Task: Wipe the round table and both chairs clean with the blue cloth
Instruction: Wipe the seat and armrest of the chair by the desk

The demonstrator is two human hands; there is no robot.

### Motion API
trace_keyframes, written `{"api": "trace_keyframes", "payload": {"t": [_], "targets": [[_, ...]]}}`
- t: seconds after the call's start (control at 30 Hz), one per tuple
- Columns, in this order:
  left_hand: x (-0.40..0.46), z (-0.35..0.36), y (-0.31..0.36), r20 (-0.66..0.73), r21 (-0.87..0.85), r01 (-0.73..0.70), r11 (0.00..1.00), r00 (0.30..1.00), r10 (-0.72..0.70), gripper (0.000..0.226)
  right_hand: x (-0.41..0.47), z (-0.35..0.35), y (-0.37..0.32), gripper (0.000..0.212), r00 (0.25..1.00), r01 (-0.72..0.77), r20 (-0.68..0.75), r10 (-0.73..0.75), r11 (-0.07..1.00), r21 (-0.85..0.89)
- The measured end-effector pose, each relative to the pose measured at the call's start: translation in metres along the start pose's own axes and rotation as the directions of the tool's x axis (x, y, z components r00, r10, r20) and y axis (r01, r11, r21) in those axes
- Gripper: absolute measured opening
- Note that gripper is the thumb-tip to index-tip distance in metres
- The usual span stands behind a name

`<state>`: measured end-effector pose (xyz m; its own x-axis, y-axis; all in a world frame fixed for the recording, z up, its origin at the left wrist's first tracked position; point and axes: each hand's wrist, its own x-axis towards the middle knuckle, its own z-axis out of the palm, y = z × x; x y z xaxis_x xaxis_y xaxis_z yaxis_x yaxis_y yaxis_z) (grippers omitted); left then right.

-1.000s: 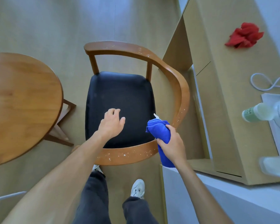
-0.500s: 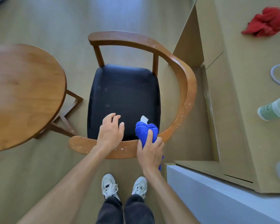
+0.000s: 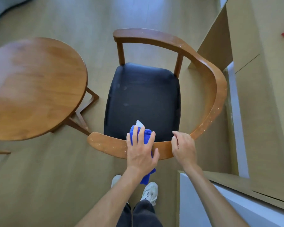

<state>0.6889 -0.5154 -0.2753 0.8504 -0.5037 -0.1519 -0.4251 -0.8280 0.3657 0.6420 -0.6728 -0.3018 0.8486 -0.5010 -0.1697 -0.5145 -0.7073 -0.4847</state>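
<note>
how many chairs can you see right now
1. The chair stands just right of the round table, directly in front of the person. The second chair is out of view.

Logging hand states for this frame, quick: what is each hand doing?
Left hand: open, fingers straight, pressing the blue cloth onto the chair rail.
Right hand: holds the chair rail, fingers curled over it.
</note>
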Motion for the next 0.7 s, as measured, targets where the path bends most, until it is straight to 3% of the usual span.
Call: {"api": "trace_keyframes", "payload": {"t": [0.17, 0.3, 0.47, 0.63, 0.7], "targets": [[0.001, 0.017, 0.000, -0.058, -0.007, -0.085, 0.996, 0.995, 0.084, 0.045, 0.009, 0.040, 0.005, 0.042, 0.982, 0.108, -0.128, -0.138, 0.971, -0.214], [0.007, 0.028, 0.034, -0.042, -0.050, -0.138, 0.989, 0.990, 0.136, 0.046, 0.010, 0.048, 0.017, 0.034, 0.957, 0.153, -0.196, -0.214, 0.946, -0.285], [-0.001, 0.030, 0.006, -0.075, -0.065, -0.210, 0.975, 0.976, 0.205, 0.059, 0.011, 0.052, 0.016, 0.031, 0.939, 0.162, -0.243, -0.244, 0.935, -0.314], [-0.002, 0.031, 0.010, 0.001, 0.021, -0.188, 0.982, 0.982, 0.188, 0.047, 0.014, 0.055, 0.020, 0.030, 0.935, 0.168, -0.245, -0.258, 0.928, -0.333], [0.002, 0.029, 0.007, -0.028, 0.046, -0.206, 0.977, 0.978, 0.207, 0.041, 0.014, 0.056, 0.021, 0.033, 0.932, 0.169, -0.250, -0.263, 0.924, -0.343]]}}
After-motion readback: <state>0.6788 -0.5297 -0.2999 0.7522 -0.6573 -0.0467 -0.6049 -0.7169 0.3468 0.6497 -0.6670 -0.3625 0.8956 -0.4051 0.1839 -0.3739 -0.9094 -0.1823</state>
